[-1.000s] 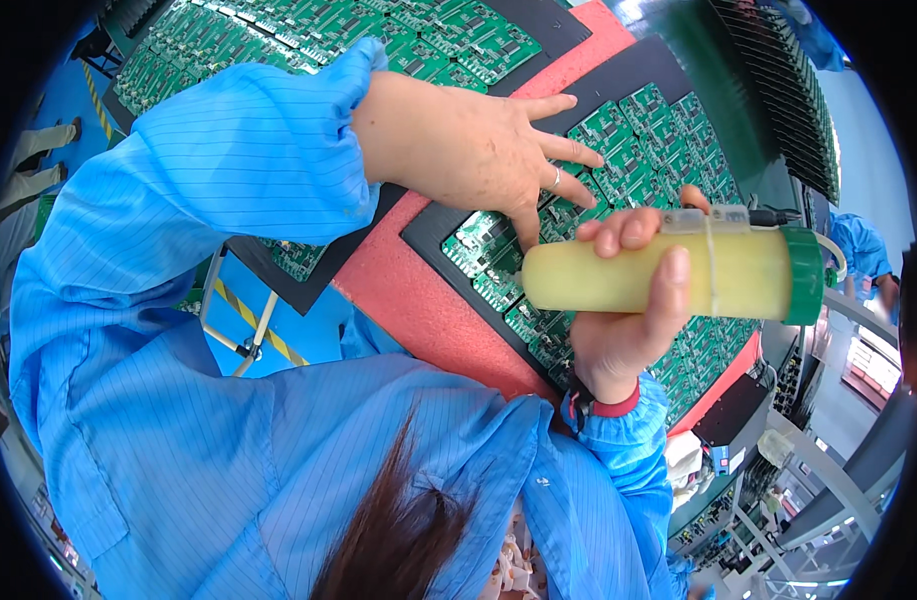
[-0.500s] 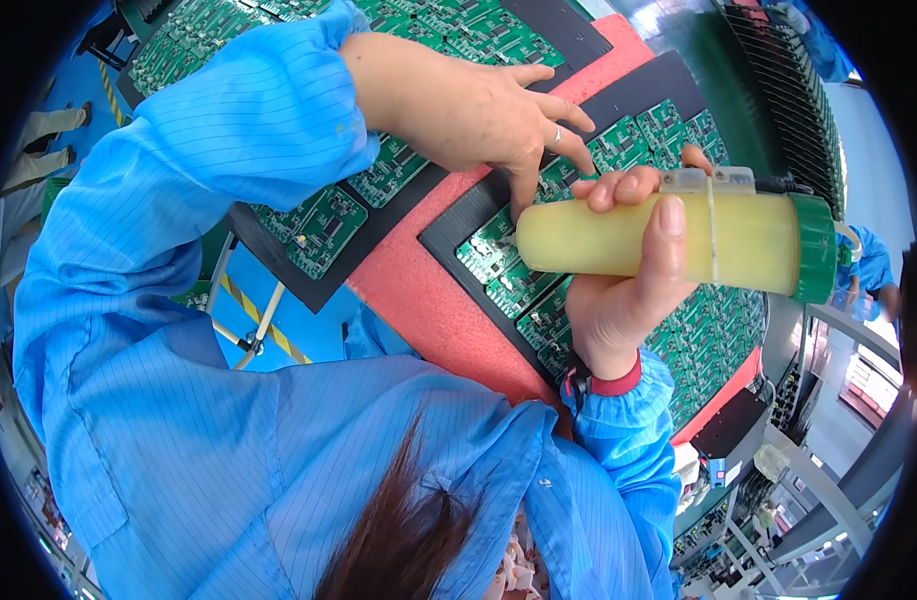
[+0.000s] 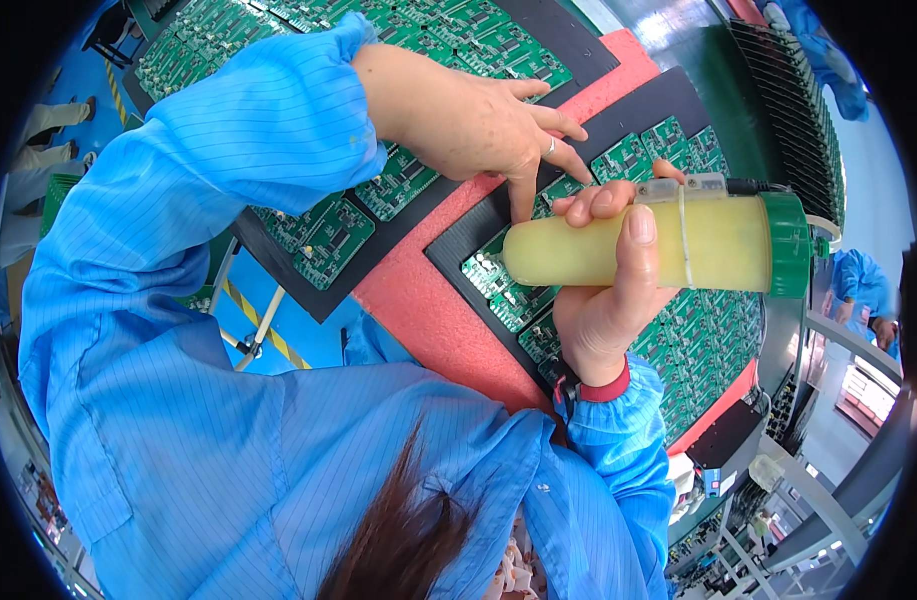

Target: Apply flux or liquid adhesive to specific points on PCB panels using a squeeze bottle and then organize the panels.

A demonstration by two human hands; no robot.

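floor (image 3: 318, 318): bright blue, seen in patches at the left
striped tape (image 3: 240, 300): yellow and black, running slantwise along the floor
tube frame (image 3: 269, 315): pale rods meeting at a dark joint, near the striped tape
foam (image 3: 443, 325): red, a broad slanting band through the middle, with another strip at lower right
rack (image 3: 793, 120): black, closely ridged, bending along the upper right
upper-right person (image 3: 823, 65): blue clothing, beside the rack, cut off by the rim
right-side person (image 3: 858, 275): blue clothing, partly visible, details too small to tell
trousers (image 3: 63, 115): pale, with dark shoes, at the left edge
grey rail (image 3: 853, 347): slanting, below the right-side person
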